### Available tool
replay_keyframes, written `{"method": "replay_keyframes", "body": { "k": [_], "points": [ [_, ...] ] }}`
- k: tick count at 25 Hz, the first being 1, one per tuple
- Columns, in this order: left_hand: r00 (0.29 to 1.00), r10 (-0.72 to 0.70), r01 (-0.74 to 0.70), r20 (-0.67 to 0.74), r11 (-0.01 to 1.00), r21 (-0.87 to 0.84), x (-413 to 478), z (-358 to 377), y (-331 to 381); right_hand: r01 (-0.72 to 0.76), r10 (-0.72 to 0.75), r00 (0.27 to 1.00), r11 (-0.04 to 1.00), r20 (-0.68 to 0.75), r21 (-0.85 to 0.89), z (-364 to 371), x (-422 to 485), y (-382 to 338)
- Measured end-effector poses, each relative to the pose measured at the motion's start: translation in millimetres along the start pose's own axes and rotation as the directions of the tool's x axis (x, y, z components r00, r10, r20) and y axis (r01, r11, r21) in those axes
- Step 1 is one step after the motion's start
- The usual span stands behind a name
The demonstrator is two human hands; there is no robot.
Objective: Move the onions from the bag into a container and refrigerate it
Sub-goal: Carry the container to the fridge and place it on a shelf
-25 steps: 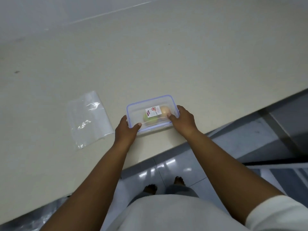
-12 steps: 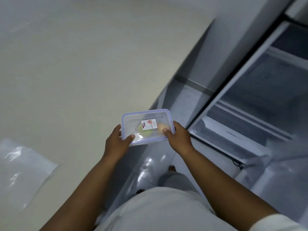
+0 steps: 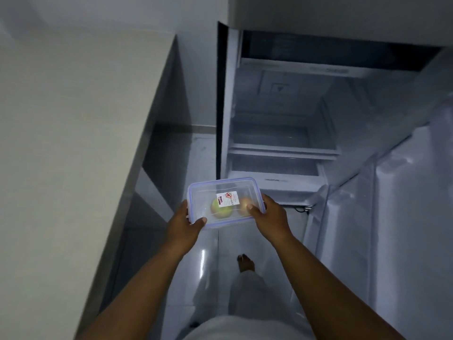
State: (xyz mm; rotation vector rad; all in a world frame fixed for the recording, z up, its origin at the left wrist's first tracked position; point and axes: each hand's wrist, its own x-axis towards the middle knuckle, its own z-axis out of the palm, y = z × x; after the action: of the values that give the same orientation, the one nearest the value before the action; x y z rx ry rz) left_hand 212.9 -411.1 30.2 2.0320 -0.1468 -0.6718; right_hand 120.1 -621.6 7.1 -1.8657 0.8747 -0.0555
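Observation:
A clear plastic container (image 3: 221, 190) with a blue-rimmed lid and a white sticker is held in the air in front of the open refrigerator (image 3: 282, 133). Through the lid I see two onions, a greenish one (image 3: 220, 209) and a pale yellow one (image 3: 243, 203). My left hand (image 3: 185, 225) grips the container's left end. My right hand (image 3: 270, 217) grips its right end, thumb on the lid. The bag is out of view.
The beige countertop (image 3: 73, 143) runs along the left, its edge beside my left arm. The fridge door (image 3: 404, 204) stands open on the right with door shelves. Fridge shelves (image 3: 282, 150) look bare. A bare foot (image 3: 245, 263) is on the glossy tiled floor.
The container was lifted off the countertop and carried to the right, and now hangs in front of the open fridge. The view has turned away from the counter and the bag.

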Motion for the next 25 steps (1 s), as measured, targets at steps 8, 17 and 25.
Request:
{"method": "replay_keyframes", "body": {
  "k": [8,17,25],
  "points": [
    [0.985,0.057,-0.056,0.164,0.998,-0.011,159,119,50,-0.122,0.120,0.968,0.993,-0.222,0.005,-69,146,51],
    [0.966,0.151,-0.140,0.212,0.988,-0.064,336,214,50,-0.100,0.050,0.951,0.983,-0.304,-0.152,-98,316,112],
    [0.975,0.083,-0.086,0.206,0.996,0.007,448,259,49,-0.108,0.036,0.945,0.973,-0.325,-0.205,-106,429,137]
  ]
}}
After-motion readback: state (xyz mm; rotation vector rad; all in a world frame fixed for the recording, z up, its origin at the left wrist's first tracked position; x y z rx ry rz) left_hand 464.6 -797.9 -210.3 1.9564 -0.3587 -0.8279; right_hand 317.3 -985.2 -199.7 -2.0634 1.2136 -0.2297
